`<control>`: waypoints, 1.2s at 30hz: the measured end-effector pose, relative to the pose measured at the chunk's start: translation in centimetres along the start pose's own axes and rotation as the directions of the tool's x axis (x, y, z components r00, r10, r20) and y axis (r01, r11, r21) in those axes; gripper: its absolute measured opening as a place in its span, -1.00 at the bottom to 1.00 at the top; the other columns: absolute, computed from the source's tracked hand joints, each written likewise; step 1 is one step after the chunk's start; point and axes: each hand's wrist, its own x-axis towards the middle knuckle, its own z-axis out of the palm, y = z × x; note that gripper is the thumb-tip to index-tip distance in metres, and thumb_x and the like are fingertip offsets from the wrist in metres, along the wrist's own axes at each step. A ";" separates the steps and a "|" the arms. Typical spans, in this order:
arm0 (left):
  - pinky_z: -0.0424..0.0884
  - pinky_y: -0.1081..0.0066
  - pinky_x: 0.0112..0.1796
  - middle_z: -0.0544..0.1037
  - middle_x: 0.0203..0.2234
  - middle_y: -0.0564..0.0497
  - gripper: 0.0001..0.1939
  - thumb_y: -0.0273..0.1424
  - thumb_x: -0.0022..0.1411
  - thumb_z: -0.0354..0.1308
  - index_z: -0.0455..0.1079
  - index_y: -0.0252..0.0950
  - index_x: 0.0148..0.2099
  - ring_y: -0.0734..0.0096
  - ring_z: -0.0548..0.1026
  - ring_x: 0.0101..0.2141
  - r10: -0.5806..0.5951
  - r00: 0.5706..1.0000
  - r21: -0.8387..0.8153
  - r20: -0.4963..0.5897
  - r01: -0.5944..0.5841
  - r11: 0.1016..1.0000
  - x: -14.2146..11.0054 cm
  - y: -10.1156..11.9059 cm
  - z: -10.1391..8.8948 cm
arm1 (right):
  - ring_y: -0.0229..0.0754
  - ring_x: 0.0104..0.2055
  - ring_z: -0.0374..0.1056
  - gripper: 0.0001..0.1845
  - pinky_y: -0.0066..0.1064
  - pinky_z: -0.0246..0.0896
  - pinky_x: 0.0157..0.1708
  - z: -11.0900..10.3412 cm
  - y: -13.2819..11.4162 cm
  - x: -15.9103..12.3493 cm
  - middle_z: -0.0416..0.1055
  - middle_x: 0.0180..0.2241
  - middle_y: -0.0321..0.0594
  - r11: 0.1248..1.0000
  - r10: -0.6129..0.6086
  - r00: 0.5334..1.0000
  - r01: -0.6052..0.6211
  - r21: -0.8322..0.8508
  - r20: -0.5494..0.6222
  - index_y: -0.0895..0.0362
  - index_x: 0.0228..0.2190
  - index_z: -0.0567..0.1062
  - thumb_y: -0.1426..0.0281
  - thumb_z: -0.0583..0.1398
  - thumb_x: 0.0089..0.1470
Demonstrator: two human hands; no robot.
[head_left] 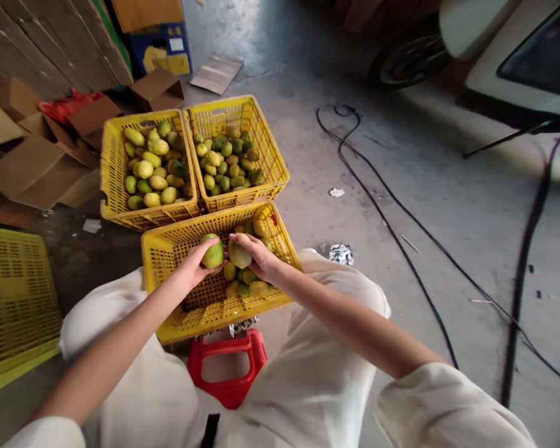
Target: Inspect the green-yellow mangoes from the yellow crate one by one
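My left hand (198, 266) is wrapped round a green oval fruit (213, 253), its top showing above my fingers. In my right hand (257, 254) is a duller green-brown fruit (239, 251), held close beside the first. Both hands are over the near yellow plastic crate (205, 320), which stands between my knees. More yellow and green fruits (247, 287) lie in its right part, partly hidden by my right hand. The frame does not show clearly what kind of fruit they are.
Two more yellow crates, left (140, 219) and right (273, 180), hold many similar fruits beyond the near one. Another yellow crate (18, 298) stands at the left. Cardboard boxes (37, 168) lie behind it. Black cables (401, 261) cross the floor at right. A red stool (228, 373) is below me.
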 end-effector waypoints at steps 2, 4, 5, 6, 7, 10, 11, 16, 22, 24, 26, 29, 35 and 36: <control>0.69 0.43 -0.37 0.68 -0.39 -0.01 -0.88 -0.59 0.47 0.29 0.56 -0.30 -0.17 0.38 0.64 -0.46 0.026 1.000 -0.004 0.016 -0.026 1.000 0.2 -0.1 -0.1 | -0.12 -0.25 0.59 -0.45 -0.34 0.58 -0.19 0.1 0.0 -0.1 0.67 -0.29 -0.30 1.000 0.003 0.999 -0.003 0.015 -0.032 0.01 -0.25 0.55 0.20 0.66 -0.20; 0.70 0.44 -0.36 0.68 -0.38 0.00 -0.89 -0.60 0.43 0.32 0.55 -0.29 -0.16 0.38 0.65 -0.45 0.036 0.999 -0.007 0.020 -0.036 0.999 0.4 -0.3 -0.3 | -0.15 -0.26 0.58 -0.38 -0.36 0.57 -0.20 0.2 0.0 -0.2 0.66 -0.29 -0.34 0.999 0.020 0.998 -0.019 0.027 -0.066 -0.01 -0.25 0.54 0.29 0.69 -0.31; 0.70 0.44 -0.37 0.67 -0.39 0.00 -0.89 -0.60 0.43 0.33 0.55 -0.29 -0.16 0.38 0.65 -0.45 0.034 0.999 -0.008 0.017 -0.034 0.999 0.5 -0.4 -0.4 | -0.16 -0.27 0.56 -0.36 -0.37 0.56 -0.21 0.2 0.0 -0.2 0.65 -0.30 -0.35 0.999 0.021 0.996 -0.019 0.027 -0.083 -0.01 -0.26 0.53 0.31 0.70 -0.34; 0.69 0.44 -0.37 0.67 -0.39 0.01 -0.89 -0.59 0.42 0.33 0.54 -0.29 -0.16 0.38 0.65 -0.44 0.029 0.999 -0.009 0.013 -0.029 1.000 0.6 -0.5 -0.4 | -0.17 -0.28 0.55 -0.36 -0.38 0.55 -0.23 0.2 0.1 -0.2 0.64 -0.32 -0.37 0.999 0.022 0.995 -0.019 0.029 -0.094 -0.01 -0.27 0.52 0.32 0.70 -0.35; 0.69 0.44 -0.37 0.66 -0.40 0.01 -0.89 -0.58 0.43 0.34 0.53 -0.28 -0.16 0.38 0.65 -0.44 0.022 1.000 -0.008 0.009 -0.022 1.000 0.7 -0.5 -0.5 | -0.18 -0.30 0.54 -0.37 -0.39 0.54 -0.26 0.1 0.2 -0.2 0.63 -0.34 -0.38 0.999 0.025 0.995 -0.022 0.032 -0.098 -0.01 -0.28 0.52 0.32 0.69 -0.35; 0.69 0.46 -0.38 0.63 -0.42 0.04 -0.88 -0.57 0.44 0.34 0.52 -0.27 -0.17 0.40 0.64 -0.45 0.013 1.000 0.000 0.008 -0.013 1.000 0.8 -0.6 -0.5 | -0.18 -0.33 0.53 -0.47 -0.39 0.54 -0.30 -0.1 0.4 -0.1 0.64 -0.36 -0.36 0.998 0.035 0.998 -0.033 0.046 -0.045 -0.02 -0.29 0.53 0.28 0.65 -0.23; 0.68 0.47 -0.40 0.63 -0.42 0.04 -0.88 -0.56 0.44 0.34 0.52 -0.27 -0.18 0.40 0.63 -0.45 0.017 1.000 0.003 0.011 -0.017 1.000 0.9 -0.6 -0.5 | -0.16 -0.33 0.54 -0.51 -0.38 0.56 -0.29 -0.2 0.4 -0.1 0.65 -0.35 -0.35 0.998 0.040 0.999 -0.039 0.046 -0.023 -0.03 -0.28 0.53 0.27 0.64 -0.19; 0.67 0.47 -0.40 0.63 -0.43 0.03 -0.87 -0.56 0.44 0.35 0.51 -0.27 -0.19 0.38 0.63 -0.46 0.031 0.999 0.009 0.011 -0.031 0.999 1.0 -0.6 -0.5 | -0.11 -0.25 0.64 -0.53 -0.34 0.62 -0.22 -0.3 0.5 -0.2 0.69 -0.27 -0.30 0.993 0.097 0.995 -0.095 0.062 -0.023 -0.02 -0.19 0.53 0.35 0.60 -0.07; 0.75 0.31 -0.19 0.69 -0.30 -0.02 -0.79 -0.56 0.26 0.49 0.53 -0.26 -0.16 0.23 0.73 -0.26 0.033 0.999 0.003 -0.001 -0.033 0.999 1.4 -1.1 -0.9 | -0.10 -0.15 0.66 -0.48 -0.32 0.63 -0.14 0.0 0.3 -0.4 0.69 -0.15 -0.26 0.990 0.132 0.991 -0.130 0.052 -0.039 -0.03 -0.14 0.50 0.42 0.61 -0.05; 0.75 0.29 -0.18 0.68 -0.30 0.00 -0.76 -0.55 0.23 0.51 0.52 -0.24 -0.16 0.21 0.73 -0.24 0.033 0.999 0.015 -0.006 -0.033 0.999 1.5 -1.1 -0.9 | -0.09 -0.11 0.66 -0.46 -0.33 0.63 -0.14 0.1 0.1 -0.6 0.68 -0.13 -0.26 0.990 0.138 0.989 -0.136 0.039 -0.043 -0.04 -0.14 0.49 0.43 0.61 -0.05; 0.73 0.31 -0.23 0.66 -0.34 0.02 -0.77 -0.54 0.24 0.49 0.51 -0.23 -0.16 0.24 0.71 -0.29 0.026 0.999 0.026 -0.021 -0.025 0.999 1.3 -1.0 -0.8 | -0.10 -0.11 0.66 -0.47 -0.35 0.63 -0.17 0.3 0.0 -0.7 0.69 -0.13 -0.26 0.988 0.150 0.987 -0.148 0.042 -0.059 -0.03 -0.15 0.50 0.45 0.60 -0.06; 0.68 0.39 -0.36 0.62 -0.42 0.03 -0.88 -0.53 0.33 0.37 0.50 -0.26 -0.20 0.33 0.64 -0.43 0.010 0.999 0.015 -0.034 -0.010 1.000 0.8 -0.6 -0.5 | -0.11 -0.15 0.64 -0.54 -0.39 0.61 -0.26 0.4 -0.3 -0.8 0.69 -0.15 -0.25 0.985 0.165 0.983 -0.159 0.067 -0.086 -0.02 -0.18 0.53 0.45 0.59 -0.05; 0.60 0.45 -0.44 0.60 -0.47 0.05 -0.89 -0.53 0.40 0.28 0.46 -0.26 -0.23 0.39 0.58 -0.52 -0.005 0.999 -0.014 -0.034 0.005 1.000 0.1 0.0 -0.1 | -0.07 -0.22 0.65 -0.55 -0.26 0.70 -0.24 0.0 -0.6 -0.6 0.66 -0.24 -0.27 0.989 0.126 0.991 -0.123 0.080 -0.040 -0.02 -0.26 0.53 0.27 0.62 -0.06; 0.61 0.45 -0.42 0.61 -0.46 0.05 -0.88 -0.54 0.38 0.32 0.46 -0.26 -0.22 0.39 0.59 -0.50 -0.002 0.999 -0.012 -0.037 0.002 1.000 0.1 -0.1 -0.1 | -0.05 -0.21 0.65 -0.53 -0.24 0.70 -0.24 -0.1 -0.6 -0.5 0.66 -0.25 -0.26 0.990 0.122 0.992 -0.119 0.075 -0.033 -0.03 -0.27 0.52 0.24 0.64 -0.08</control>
